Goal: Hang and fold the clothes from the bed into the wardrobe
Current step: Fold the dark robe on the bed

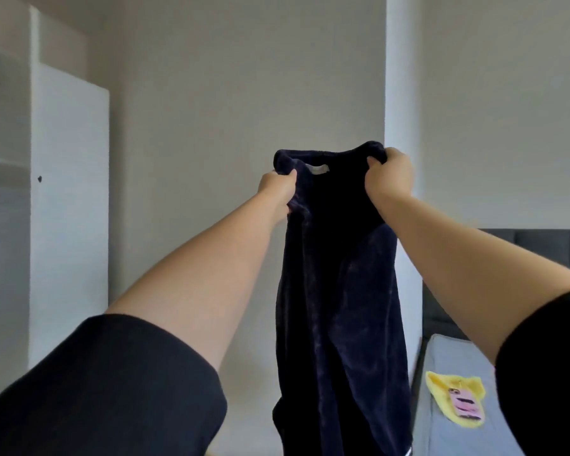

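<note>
A dark navy velvet garment (339, 307) hangs straight down in front of me, held up by its top edge at chest height. My left hand (277, 189) grips the top left corner of it. My right hand (390, 179) grips the top right corner, fingers curled over the hem. A pale label shows inside the top edge between my hands. The white wardrobe (69, 209) stands at the left with its door swung open and shelves partly visible at the far left edge.
The bed (454, 373) with a grey cover lies at the lower right, its dark padded headboard (540, 248) against the wall. A yellow garment (454, 399) with a pink tag lies on the bed. A white pillar (403, 93) rises behind the held garment.
</note>
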Action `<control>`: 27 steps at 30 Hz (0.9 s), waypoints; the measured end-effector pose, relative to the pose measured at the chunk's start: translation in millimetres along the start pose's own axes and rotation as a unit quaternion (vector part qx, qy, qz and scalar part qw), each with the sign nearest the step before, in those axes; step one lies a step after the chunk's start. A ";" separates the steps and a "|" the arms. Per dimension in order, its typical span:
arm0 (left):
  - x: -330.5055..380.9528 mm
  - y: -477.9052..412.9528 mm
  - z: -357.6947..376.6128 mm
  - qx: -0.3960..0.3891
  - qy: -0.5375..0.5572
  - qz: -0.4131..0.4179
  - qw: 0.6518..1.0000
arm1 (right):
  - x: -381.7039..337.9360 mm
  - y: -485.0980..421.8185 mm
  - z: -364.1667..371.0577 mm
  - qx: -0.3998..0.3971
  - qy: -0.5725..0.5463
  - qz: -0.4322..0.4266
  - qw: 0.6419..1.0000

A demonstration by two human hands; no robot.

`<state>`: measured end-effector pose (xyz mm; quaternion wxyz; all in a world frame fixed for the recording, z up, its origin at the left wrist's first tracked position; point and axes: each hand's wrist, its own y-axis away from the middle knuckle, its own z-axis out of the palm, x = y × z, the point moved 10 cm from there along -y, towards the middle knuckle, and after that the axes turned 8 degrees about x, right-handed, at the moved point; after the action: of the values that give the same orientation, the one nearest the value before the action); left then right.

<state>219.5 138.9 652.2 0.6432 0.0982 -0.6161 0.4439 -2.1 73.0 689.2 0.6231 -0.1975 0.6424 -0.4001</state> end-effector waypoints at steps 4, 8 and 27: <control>50.8 21.7 23.1 -0.011 0.064 0.027 0.998 | -34.7 -22.9 -58.6 0.089 0.019 -0.032 0.995; 74.7 32.1 43.0 -0.012 0.123 0.031 0.992 | -58.4 -31.5 -102.8 0.152 0.044 -0.063 0.985; -317.8 84.1 71.7 -0.147 -0.713 0.193 0.658 | 356.7 107.6 -137.4 -0.169 0.583 0.023 0.794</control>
<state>159.4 -3.1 353.1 -0.0874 0.1681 -0.9481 0.2553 -159.3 -93.9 365.0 0.0965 -0.0138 0.9457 -0.3102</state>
